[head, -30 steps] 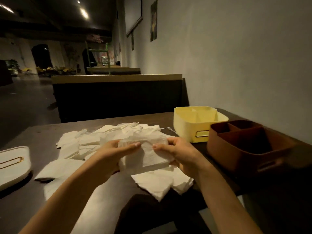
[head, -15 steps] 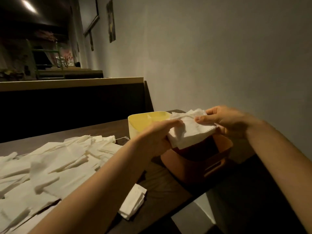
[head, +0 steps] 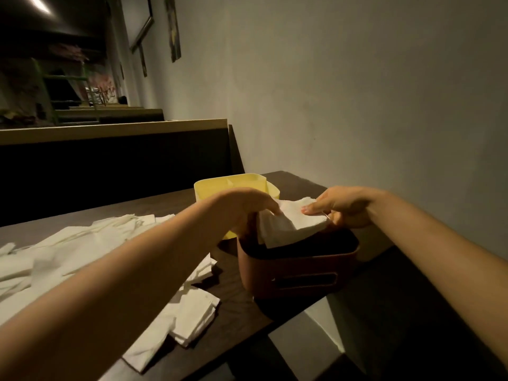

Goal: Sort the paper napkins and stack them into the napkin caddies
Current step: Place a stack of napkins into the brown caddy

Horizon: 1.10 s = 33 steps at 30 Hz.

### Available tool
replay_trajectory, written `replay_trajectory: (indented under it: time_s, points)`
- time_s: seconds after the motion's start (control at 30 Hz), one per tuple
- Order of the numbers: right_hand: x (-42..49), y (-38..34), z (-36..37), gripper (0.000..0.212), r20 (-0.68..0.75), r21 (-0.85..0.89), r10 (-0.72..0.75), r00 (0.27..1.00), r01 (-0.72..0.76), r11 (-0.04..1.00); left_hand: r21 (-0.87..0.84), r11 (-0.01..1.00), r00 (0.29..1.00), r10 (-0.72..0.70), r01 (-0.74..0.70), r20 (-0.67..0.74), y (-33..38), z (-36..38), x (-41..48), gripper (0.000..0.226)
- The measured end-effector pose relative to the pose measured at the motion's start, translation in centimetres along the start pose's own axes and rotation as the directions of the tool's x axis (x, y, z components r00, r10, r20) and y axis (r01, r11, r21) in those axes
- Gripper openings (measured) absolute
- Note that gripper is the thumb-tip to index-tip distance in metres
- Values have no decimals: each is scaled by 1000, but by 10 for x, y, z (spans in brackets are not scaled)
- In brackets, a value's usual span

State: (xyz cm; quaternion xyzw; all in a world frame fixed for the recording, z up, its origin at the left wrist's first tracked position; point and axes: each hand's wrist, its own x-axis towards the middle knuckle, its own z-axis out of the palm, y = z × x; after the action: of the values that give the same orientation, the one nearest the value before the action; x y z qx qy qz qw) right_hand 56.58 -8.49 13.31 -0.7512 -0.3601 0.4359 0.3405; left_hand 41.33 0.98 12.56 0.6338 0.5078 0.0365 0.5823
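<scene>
Hands: I am watching the left hand (head: 247, 206) and right hand (head: 345, 207) pinching the napkin stack (head: 292, 225) at opposite ends
Napkin stack: tilting over the brown caddy (head: 297, 270), low corner dipping past its rim
Next move: I am judging a straight drop, long axis running hand to hand

Both hands have lowered the napkin stack (head: 291, 224) from above the table into the brown caddy (head: 299, 268).
</scene>
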Motion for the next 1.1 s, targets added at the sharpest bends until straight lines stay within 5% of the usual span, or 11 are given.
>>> replay_trajectory:
  time_s: [0.17,0.4,0.67,0.8,0.93,1.1]
  points:
    - [5,3,11,13,18,-59,26,1000,-25,998,-34,999,997,9,-6,81,-6,-14,0,62]
    - [8,14,11,32,89,-310,145,985,-111,944,286,958,999,-6,-5,36,-9,7,4,58]
    - [24,12,27,12,76,-569,234,969,-150,809,662,748,998,-61,52,-10,-13,21,20,13]
    - [32,15,34,12,65,-670,209,976,-113,734,813,582,1000,-22,8,6,-15,25,21,10]
    - [34,19,42,27,43,-777,145,989,-58,627,831,554,999,13,-43,43,-20,31,25,37]
    - [38,23,51,34,3,-881,59,998,-26,472,786,611,991,135,-91,10,-22,37,21,42]
